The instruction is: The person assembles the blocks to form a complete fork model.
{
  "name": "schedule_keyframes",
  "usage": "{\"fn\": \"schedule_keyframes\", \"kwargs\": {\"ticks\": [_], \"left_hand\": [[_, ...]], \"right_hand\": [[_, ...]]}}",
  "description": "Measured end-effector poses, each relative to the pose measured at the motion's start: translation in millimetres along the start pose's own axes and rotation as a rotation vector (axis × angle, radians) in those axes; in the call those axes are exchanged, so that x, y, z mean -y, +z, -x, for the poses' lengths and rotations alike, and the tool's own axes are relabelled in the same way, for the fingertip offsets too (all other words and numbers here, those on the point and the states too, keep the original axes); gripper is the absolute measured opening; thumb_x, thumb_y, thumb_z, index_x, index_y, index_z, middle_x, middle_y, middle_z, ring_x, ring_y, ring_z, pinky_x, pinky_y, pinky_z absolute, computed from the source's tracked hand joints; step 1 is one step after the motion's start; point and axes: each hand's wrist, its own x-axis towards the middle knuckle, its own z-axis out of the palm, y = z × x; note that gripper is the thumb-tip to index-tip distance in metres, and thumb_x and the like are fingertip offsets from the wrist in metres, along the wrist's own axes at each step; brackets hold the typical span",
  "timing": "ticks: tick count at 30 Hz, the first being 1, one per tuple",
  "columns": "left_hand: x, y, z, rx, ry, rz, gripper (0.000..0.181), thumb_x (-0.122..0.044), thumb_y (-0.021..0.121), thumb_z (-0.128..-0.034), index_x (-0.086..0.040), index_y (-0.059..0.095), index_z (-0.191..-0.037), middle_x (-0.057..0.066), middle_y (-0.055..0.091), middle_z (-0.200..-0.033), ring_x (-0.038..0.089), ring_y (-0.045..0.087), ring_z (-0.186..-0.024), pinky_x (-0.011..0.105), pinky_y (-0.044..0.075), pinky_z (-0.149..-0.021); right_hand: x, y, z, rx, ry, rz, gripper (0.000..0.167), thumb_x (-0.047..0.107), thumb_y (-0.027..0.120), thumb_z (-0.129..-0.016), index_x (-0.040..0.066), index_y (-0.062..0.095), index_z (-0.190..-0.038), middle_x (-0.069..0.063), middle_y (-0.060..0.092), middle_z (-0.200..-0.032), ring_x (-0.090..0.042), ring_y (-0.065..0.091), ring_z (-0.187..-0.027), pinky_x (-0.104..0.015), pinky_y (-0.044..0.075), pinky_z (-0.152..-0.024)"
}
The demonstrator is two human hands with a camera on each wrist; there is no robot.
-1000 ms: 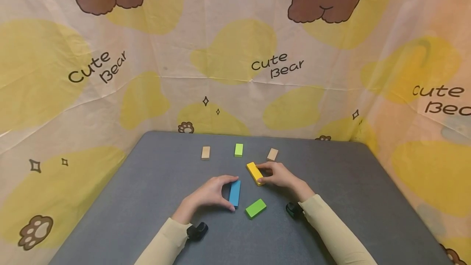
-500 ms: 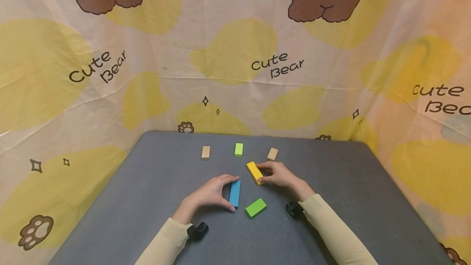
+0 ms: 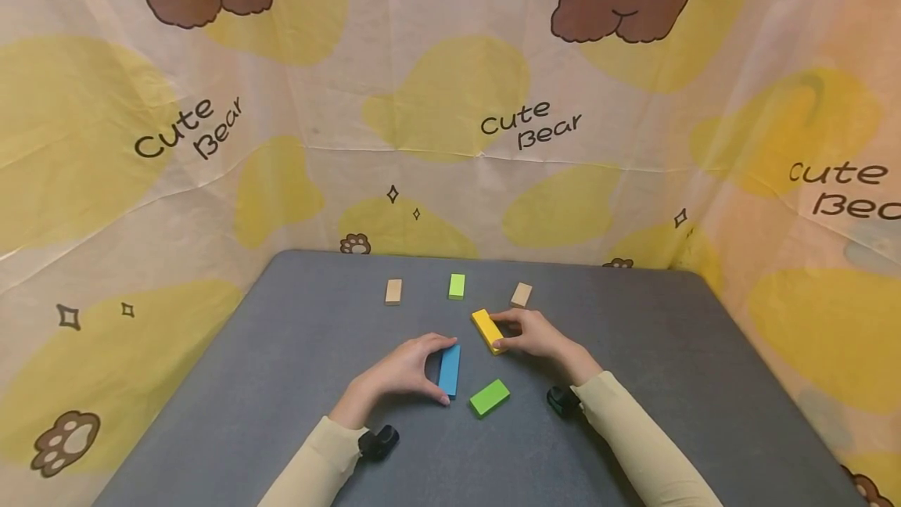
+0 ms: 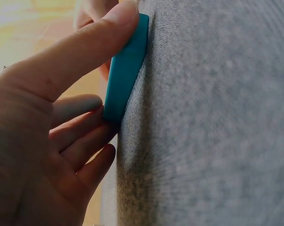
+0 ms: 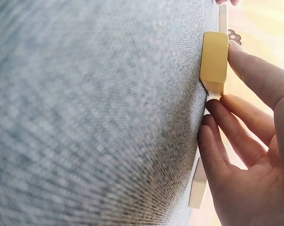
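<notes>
In the head view a blue block (image 3: pixel 449 371) lies on the grey table, and the left hand (image 3: pixel 407 368) holds it by its two ends between thumb and fingers. The left wrist view shows the thumb of the left hand (image 4: pixel 62 103) against one end of the blue block (image 4: pixel 125 70). The right hand (image 3: pixel 540 336) pinches a yellow block (image 3: pixel 487 332), which lies tilted on the table. From the right wrist, the yellow block (image 5: pixel 214 57) sits between the thumb and fingers of the right hand (image 5: pixel 255 127). A green block (image 3: pixel 489 398) lies untouched between the forearms.
Along the back of the grey table (image 3: pixel 338 280) lie a wooden block (image 3: pixel 393 292), a light green block (image 3: pixel 457 286) and another wooden block (image 3: pixel 522 295), just beyond the right hand. A printed cloth (image 3: pixel 436 84) hangs behind and at both sides.
</notes>
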Motion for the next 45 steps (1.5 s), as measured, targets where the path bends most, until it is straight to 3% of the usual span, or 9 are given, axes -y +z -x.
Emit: {"fn": "schedule_keyframes", "kwargs": {"ticks": [15,19,24,33,45], "left_hand": [[-0.2,2.6,1.1,0.009,-0.005,0.023,0.093,-0.057,0.079,-0.069,-0.022,0.042,-0.146,0.001,0.047,-0.148,0.021,0.047,-0.134,0.048,0.042,-0.11],[1.3,1.0,3.0,-0.042,0.019,0.034,0.084,-0.057,0.074,-0.0764,-0.02,0.043,-0.146,0.0,0.047,-0.149,0.021,0.046,-0.137,0.048,0.041,-0.112],[2.1,-3.4,7.7,-0.113,0.071,0.036,0.072,-0.042,0.077,-0.0788,-0.018,0.05,-0.141,0.0,0.052,-0.147,0.022,0.048,-0.137,0.048,0.042,-0.111],[-0.8,-7.3,11.8,-0.065,0.141,0.021,0.063,-0.034,0.082,-0.0754,-0.025,0.059,-0.133,-0.005,0.057,-0.141,0.015,0.053,-0.134,0.043,0.045,-0.109],[-8.7,-3.0,10.0,-0.019,0.213,0.021,0.052,-0.031,0.081,-0.0762,-0.022,0.066,-0.125,-0.012,0.067,-0.126,0.008,0.061,-0.122,0.032,0.049,-0.105]], "right_hand": [[-1.3,-0.4,2.0,0.003,-0.016,-0.007,0.06,0.032,0.076,-0.082,0.009,0.057,-0.134,-0.01,0.06,-0.137,-0.028,0.058,-0.126,-0.046,0.048,-0.104],[-0.9,0.0,3.0,0.006,-0.019,-0.011,0.059,0.031,0.076,-0.082,0.009,0.057,-0.134,-0.01,0.06,-0.136,-0.028,0.058,-0.125,-0.046,0.048,-0.104],[-1.1,0.7,3.4,0.01,-0.019,-0.022,0.059,0.03,0.076,-0.082,0.009,0.057,-0.134,-0.01,0.061,-0.136,-0.028,0.059,-0.125,-0.046,0.048,-0.104],[-3.4,-0.8,3.9,0.008,-0.014,-0.014,0.059,0.032,0.076,-0.082,0.01,0.057,-0.134,-0.009,0.061,-0.135,-0.027,0.059,-0.124,-0.045,0.048,-0.105],[-7.9,-0.2,5.5,0.007,-0.042,-0.011,0.06,0.033,0.076,-0.082,0.011,0.058,-0.134,-0.009,0.061,-0.135,-0.027,0.059,-0.124,-0.045,0.049,-0.104]]}}
